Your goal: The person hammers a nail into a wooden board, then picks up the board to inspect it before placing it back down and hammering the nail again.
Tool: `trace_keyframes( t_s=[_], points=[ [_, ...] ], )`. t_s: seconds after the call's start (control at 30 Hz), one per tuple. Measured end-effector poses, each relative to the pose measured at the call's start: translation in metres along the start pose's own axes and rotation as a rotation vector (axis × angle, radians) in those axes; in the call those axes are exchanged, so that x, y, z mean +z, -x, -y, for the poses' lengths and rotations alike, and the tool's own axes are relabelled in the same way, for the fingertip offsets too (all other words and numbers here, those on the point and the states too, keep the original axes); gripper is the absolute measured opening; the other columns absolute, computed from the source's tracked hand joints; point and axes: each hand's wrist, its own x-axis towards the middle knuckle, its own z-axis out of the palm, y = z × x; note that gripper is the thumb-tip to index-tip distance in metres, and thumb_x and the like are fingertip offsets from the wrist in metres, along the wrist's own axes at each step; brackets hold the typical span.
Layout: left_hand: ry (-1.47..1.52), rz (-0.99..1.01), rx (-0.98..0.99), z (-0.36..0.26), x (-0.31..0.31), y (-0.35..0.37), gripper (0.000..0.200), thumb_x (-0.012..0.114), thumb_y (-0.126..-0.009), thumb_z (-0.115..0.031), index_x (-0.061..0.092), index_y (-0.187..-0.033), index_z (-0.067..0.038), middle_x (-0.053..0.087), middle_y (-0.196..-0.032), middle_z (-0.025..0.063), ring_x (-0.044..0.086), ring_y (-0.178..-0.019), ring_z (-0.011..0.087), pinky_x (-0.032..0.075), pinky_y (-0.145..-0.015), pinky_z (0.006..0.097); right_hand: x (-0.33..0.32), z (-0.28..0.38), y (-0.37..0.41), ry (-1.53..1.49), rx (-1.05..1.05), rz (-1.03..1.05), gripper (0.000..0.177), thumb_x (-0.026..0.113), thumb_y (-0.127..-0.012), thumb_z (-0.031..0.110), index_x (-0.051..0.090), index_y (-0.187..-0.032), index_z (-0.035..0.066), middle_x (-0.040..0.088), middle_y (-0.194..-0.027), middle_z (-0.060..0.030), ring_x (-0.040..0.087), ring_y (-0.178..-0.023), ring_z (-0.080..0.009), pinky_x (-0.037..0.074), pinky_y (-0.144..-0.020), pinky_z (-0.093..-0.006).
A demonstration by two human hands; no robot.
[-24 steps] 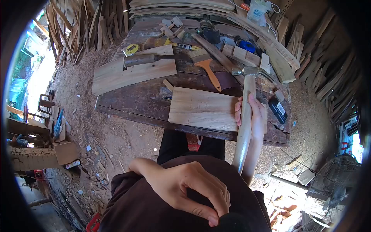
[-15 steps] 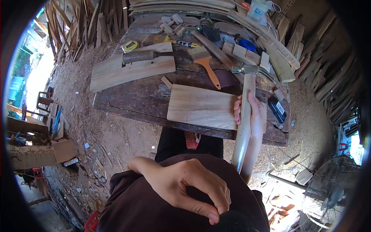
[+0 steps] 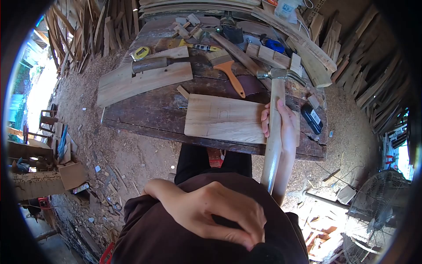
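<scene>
Since the earlier frames our view has tipped a little, so the workbench (image 3: pixel 149 114) and everything on it sit slightly higher and further left, while both hands keep their places relative to the work. Our right hand (image 3: pixel 283 130) is wrapped firmly round the wooden handle of the hammer (image 3: pixel 276 94), about midway along it. The steel head points away from us over the bench and the butt end reaches back toward our body. The board (image 3: pixel 224 119) lies flat near the bench's front edge, its right end under that hand, with a small pencilled rectangle on its face. We judge that a hold nearer the butt would give a truer swing, and that the board wants steadying before any blow. Our left hand (image 3: pixel 215 211) rests against our dark shirt, wrist bent, fingers loosely curled, holding nothing we can see.
</scene>
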Motion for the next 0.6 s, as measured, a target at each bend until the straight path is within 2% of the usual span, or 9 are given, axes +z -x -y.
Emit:
trace_keyframes(
  t_s=[0.07, 0.2, 0.27, 0.3, 0.37, 0.4, 0.43, 0.5, 0.6],
  points=[
    [-0.038, -0.006, -0.056, 0.001, -0.001, 0.000, 0.015, 0.066, -0.091, -0.001, 0.068, -0.102, 0.008, 0.070, -0.097, 0.0162, 0.068, -0.092, 0.0265, 0.052, -0.087, 0.0437, 0.001, 0.000, 0.001, 0.002, -0.006, 0.004, 0.038, 0.046, -0.104, 0.033, 0.055, -0.098, -0.003, 0.060, -0.069, -0.0131, 0.056, -0.045, -0.0151, 0.041, -0.037, -0.0248],
    [-0.051, -0.049, -0.014, 0.002, 0.000, 0.000, 0.014, 0.069, -0.089, -0.003, 0.070, -0.100, 0.005, 0.070, -0.095, 0.0141, 0.068, -0.091, 0.0246, 0.052, -0.087, 0.0416, 0.000, 0.000, 0.000, 0.011, -0.005, -0.001, 0.038, 0.046, -0.104, 0.034, 0.055, -0.098, -0.003, 0.060, -0.070, -0.0130, 0.056, -0.045, -0.0148, 0.041, -0.037, -0.0245],
    [-0.287, -0.177, -0.035, -0.002, -0.003, 0.002, 0.014, 0.073, -0.085, -0.003, 0.072, -0.098, 0.003, 0.069, -0.094, 0.0127, 0.068, -0.087, 0.0224, 0.051, -0.086, 0.0398, -0.001, 0.000, 0.000, 0.003, 0.002, 0.005, 0.038, 0.046, -0.104, 0.034, 0.055, -0.098, -0.003, 0.060, -0.070, -0.0129, 0.056, -0.045, -0.0149, 0.041, -0.037, -0.0246],
    [-0.288, -0.176, -0.037, -0.003, -0.005, 0.004, 0.014, 0.073, -0.085, -0.003, 0.072, -0.098, 0.003, 0.069, -0.094, 0.0127, 0.068, -0.087, 0.0224, 0.051, -0.086, 0.0398, -0.001, 0.000, 0.000, -0.002, 0.008, 0.006, 0.038, 0.046, -0.104, 0.034, 0.055, -0.098, -0.003, 0.060, -0.069, -0.0129, 0.056, -0.045, -0.0149, 0.042, -0.037, -0.0247],
    [-0.547, -0.313, -0.080, -0.006, -0.009, 0.009, 0.016, 0.077, -0.080, -0.002, 0.073, -0.094, 0.003, 0.068, -0.093, 0.0118, 0.068, -0.081, 0.0213, 0.051, -0.085, 0.0381, -0.002, -0.001, -0.001, -0.009, 0.014, 0.008, 0.038, 0.047, -0.104, 0.034, 0.055, -0.098, -0.003, 0.060, -0.069, -0.0128, 0.056, -0.045, -0.0148, 0.042, -0.037, -0.0248],
    [-0.643, -0.351, -0.064, -0.004, -0.012, 0.013, 0.020, 0.080, -0.075, 0.000, 0.073, -0.094, 0.002, 0.067, -0.093, 0.0118, 0.068, -0.078, 0.0201, 0.052, -0.079, 0.0345, -0.002, -0.001, -0.001, -0.010, 0.010, 0.010, 0.038, 0.047, -0.104, 0.034, 0.055, -0.098, -0.003, 0.060, -0.069, -0.0126, 0.056, -0.045, -0.0149, 0.042, -0.037, -0.0248],
    [-0.644, -0.351, -0.066, -0.001, -0.014, 0.016, 0.020, 0.080, -0.075, 0.000, 0.073, -0.094, 0.002, 0.067, -0.093, 0.0118, 0.068, -0.078, 0.0201, 0.052, -0.079, 0.0345, -0.002, -0.002, -0.001, -0.011, 0.005, 0.013, 0.038, 0.047, -0.103, 0.034, 0.055, -0.098, -0.003, 0.061, -0.069, -0.0124, 0.056, -0.045, -0.0149, 0.041, -0.037, -0.0249],
    [-1.015, -0.493, -0.015, 0.004, -0.019, 0.021, 0.025, 0.078, -0.076, 0.001, 0.074, -0.100, -0.002, 0.066, -0.095, 0.0094, 0.068, -0.087, 0.0200, 0.055, -0.073, 0.0297, -0.002, -0.001, -0.001, 0.023, 0.010, 0.006, 0.041, 0.046, -0.103, 0.036, 0.054, -0.099, -0.003, 0.060, -0.070, -0.0122, 0.054, -0.045, -0.0144, 0.040, -0.037, -0.0245],
    [-1.312, -0.585, -0.063, 0.019, -0.046, 0.026, 0.030, 0.077, -0.076, -0.001, 0.073, -0.105, -0.005, 0.065, -0.092, 0.0071, 0.065, -0.081, 0.0205, 0.052, -0.069, 0.0322, -0.002, -0.001, -0.001, 0.036, 0.008, 0.010, 0.041, 0.046, -0.103, 0.037, 0.054, -0.099, -0.003, 0.060, -0.070, -0.0120, 0.054, -0.045, -0.0144, 0.039, -0.037, -0.0244]
  ],
)
